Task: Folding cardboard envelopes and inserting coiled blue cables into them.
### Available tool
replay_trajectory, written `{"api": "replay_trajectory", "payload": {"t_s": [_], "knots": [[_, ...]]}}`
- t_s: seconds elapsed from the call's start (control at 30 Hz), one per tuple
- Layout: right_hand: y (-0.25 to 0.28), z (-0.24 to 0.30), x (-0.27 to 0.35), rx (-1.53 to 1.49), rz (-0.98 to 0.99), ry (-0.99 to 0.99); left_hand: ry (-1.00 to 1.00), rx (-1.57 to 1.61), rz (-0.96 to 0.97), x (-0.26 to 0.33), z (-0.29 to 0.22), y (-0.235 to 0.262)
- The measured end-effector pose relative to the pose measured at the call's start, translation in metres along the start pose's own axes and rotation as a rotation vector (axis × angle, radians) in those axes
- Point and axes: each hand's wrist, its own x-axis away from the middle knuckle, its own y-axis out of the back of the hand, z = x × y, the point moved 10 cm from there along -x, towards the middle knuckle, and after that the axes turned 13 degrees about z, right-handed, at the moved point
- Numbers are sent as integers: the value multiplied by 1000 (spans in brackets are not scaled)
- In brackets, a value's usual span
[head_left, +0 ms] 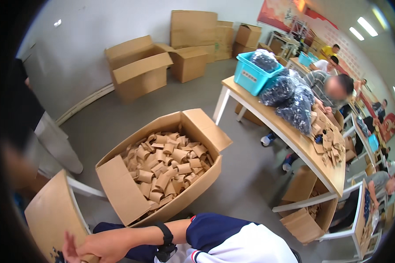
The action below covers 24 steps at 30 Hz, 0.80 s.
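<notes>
My right hand (pixel 104 245) reaches over the near wooden table (pixel 52 212) at the lower left, with a black watch (pixel 166 245) on its wrist. Its fingers close round a brown cardboard piece (pixel 90 258), mostly cut off by the lower edge. Beside it, blurred fingers, apparently of my left hand (pixel 69 247), show at the table; their grip cannot be made out. Small dark pieces (pixel 57 255) lie next to them. To the right of the table, a large open carton (pixel 180 206) stands on the floor, heaped with curled brown cardboard pieces (pixel 164 164).
A long table (pixel 250 105) at right bears a turquoise bin (pixel 249 76), plastic bags of dark items (pixel 294 98) and cardboard pieces (pixel 331 147). A co-worker (pixel 329 87) bends over it. Cartons (pixel 138 72) line the wall. Another person (pixel 44 127) stands at far left.
</notes>
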Motion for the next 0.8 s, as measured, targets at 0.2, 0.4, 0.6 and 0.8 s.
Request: {"api": "replay_trajectory", "payload": {"t_s": [0.2, 0.4, 0.6, 0.8], "knots": [[29, -1, 5, -574, -230, 145, -116, -187, -91, -8, -7, 2], [21, -10, 3, -341, -483, 251, -147, -251, -98, -8, -11, 7], [14, -10, 5, -216, -460, 57, -152, -424, -100, -7, -27, 11], [27, 7, 21, -284, -779, 176, -160, -293, 18, -9, -22, 15]]}}
